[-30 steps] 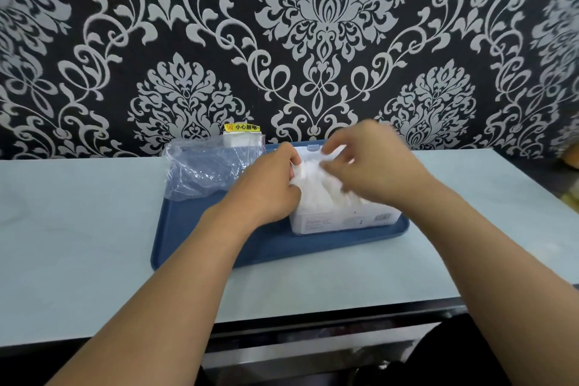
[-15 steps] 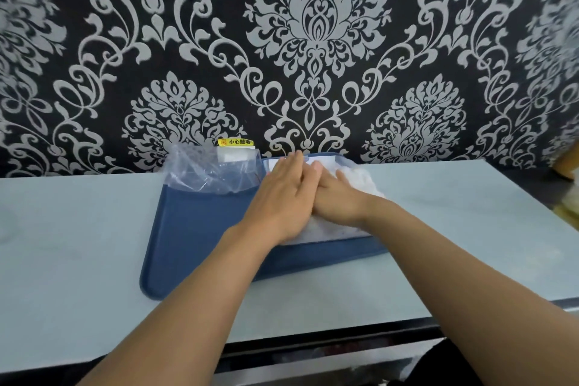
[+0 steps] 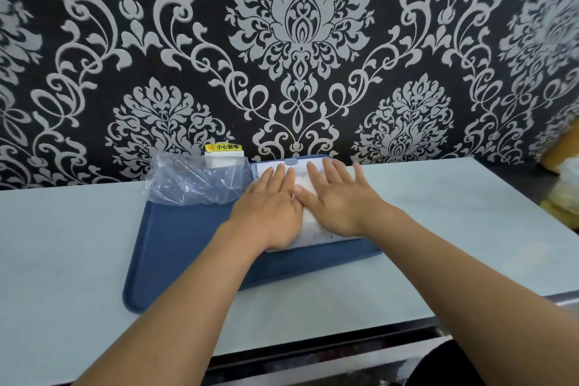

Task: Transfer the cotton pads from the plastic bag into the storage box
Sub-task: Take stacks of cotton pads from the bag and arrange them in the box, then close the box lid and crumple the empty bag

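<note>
A clear storage box (image 3: 313, 240) sits on the right half of a blue tray (image 3: 175, 247), its lid (image 3: 289, 162) standing open at the back. White cotton pads (image 3: 301, 181) fill the box. Both my hands lie flat on the pads, fingers straight: my left hand (image 3: 272, 207) over the box's left part, my right hand (image 3: 340, 197) over its right part, thumbs nearly touching. A crumpled clear plastic bag (image 3: 194, 180) lies on the tray's far left corner, beside the box.
The tray rests on a pale table (image 3: 72, 235) against a patterned wall. A white socket with a yellow label (image 3: 223, 152) stands behind the bag. Yellowish things (image 3: 564, 191) lie beyond the table's right end.
My hands went from bunching the pads above the box to pressing them down; they have now spread side by side, flat on the pads.
</note>
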Available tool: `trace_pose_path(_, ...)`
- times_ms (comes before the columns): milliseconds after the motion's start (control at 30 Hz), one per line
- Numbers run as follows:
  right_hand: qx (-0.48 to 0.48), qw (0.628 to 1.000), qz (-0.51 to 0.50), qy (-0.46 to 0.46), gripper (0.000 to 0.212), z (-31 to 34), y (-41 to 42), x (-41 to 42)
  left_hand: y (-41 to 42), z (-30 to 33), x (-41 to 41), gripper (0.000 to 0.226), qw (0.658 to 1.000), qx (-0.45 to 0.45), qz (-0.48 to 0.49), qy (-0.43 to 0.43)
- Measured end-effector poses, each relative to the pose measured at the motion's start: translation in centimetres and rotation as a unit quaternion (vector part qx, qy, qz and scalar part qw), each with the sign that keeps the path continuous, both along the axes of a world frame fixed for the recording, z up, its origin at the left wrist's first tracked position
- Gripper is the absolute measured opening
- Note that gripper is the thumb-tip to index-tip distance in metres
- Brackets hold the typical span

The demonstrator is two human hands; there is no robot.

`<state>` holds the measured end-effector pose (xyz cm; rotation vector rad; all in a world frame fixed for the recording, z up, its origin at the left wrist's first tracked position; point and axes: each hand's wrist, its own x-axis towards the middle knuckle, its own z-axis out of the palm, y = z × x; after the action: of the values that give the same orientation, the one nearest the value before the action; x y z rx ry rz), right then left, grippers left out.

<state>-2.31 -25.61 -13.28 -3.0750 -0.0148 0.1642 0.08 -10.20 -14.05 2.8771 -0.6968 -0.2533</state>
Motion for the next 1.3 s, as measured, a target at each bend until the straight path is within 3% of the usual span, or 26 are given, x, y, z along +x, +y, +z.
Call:
trace_pose_path(233, 0.133, 0.989, 0.052, 0.031, 0.057, 0.5, -0.1, 0.0, 0.3, -0.5, -0.1, 0.053, 0.993, -0.105, -0.033, -0.035)
trace_pose_path(500, 0.161, 0.986, 0.027, 0.044, 0.074, 0.3, 0.6, -0.2, 0.2, 0.1, 0.0, 0.060, 1.000, -0.009, -0.024, 0.008)
trace_pose_path(600, 0.263, 0.961, 0.027, -0.076, 0.065, 0.9, 0.0, -1.1, 0.4, 0.0, -0.6, 0.064, 0.998, -0.052, -0.003, -0.027)
trace_pose_path(667, 0.188, 0.959, 0.004, -0.211, 0.058, 1.0, -0.9, -1.0, 0.3, 0.0, -1.0, 0.062, 0.992, -0.062, 0.003, -0.109)
trace_pose_path(700, 0.142, 0.962, -0.012, -0.232, 0.057, 1.0, -1.3, -1.0, 0.0, 0.0, -1.3, 0.061, 0.988, -0.066, 0.002, -0.138)
trace_pose_path(767, 0.118, 0.980, -0.034, -0.158, 0.062, 0.5, -1.8, -0.7, -0.6, 0.0, -1.7, 0.060, 0.985, -0.084, -0.008, -0.153)
trace_pose_path(867, 0.067, 0.997, -0.022, -0.009, 0.066, -0.2, -1.4, -0.4, -1.3, -0.1, -1.6, 0.061, 0.993, -0.045, -0.029, -0.103)
trace_pose_path(967, 0.039, 0.999, -0.024, 0.018, 0.064, -0.2, -1.0, -0.1, -1.2, -0.1, -1.1, 0.061, 0.999, -0.007, -0.028, -0.039)
trace_pose_path(1033, 0.103, 0.995, -0.020, 0.001, 0.064, -0.2, -1.4, -0.4, -1.1, 0.3, -1.2, 0.063, 0.999, -0.012, -0.034, -0.029)
trace_pose_path(1067, 0.195, 0.980, -0.033, -0.032, 0.063, 0.1, -1.7, -0.7, -1.0, 0.3, -1.1, 0.065, 0.998, -0.039, -0.035, -0.028)
trace_pose_path(1100, 0.321, 0.941, -0.069, -0.078, 0.059, 0.6, -2.0, -1.0, -0.9, 0.3, -1.0, 0.064, 0.995, -0.092, -0.025, -0.027)
trace_pose_path(1167, 0.534, 0.807, -0.202, -0.152, 0.045, 1.7, -3.4, -0.7, -0.4, 0.6, -0.6, 0.056, 0.959, -0.276, 0.035, -0.047)
trace_pose_path(1200, 0.577, 0.759, -0.259, -0.155, 0.040, 1.8, -4.5, -0.4, 0.0, 0.7, -0.5, 0.048, 0.926, -0.360, 0.077, -0.078)
trace_pose_path(1233, 0.587, 0.744, -0.292, -0.131, 0.036, 1.6, -5.4, -0.3, 0.4, 0.8, -0.2, 0.040, 0.897, -0.412, 0.126, -0.097)
trace_pose_path(1300, 0.596, 0.742, -0.303, -0.050, 0.032, 0.9, -5.9, 0.2, 1.3, 0.8, 0.6, 0.032, 0.878, -0.429, 0.206, -0.049)
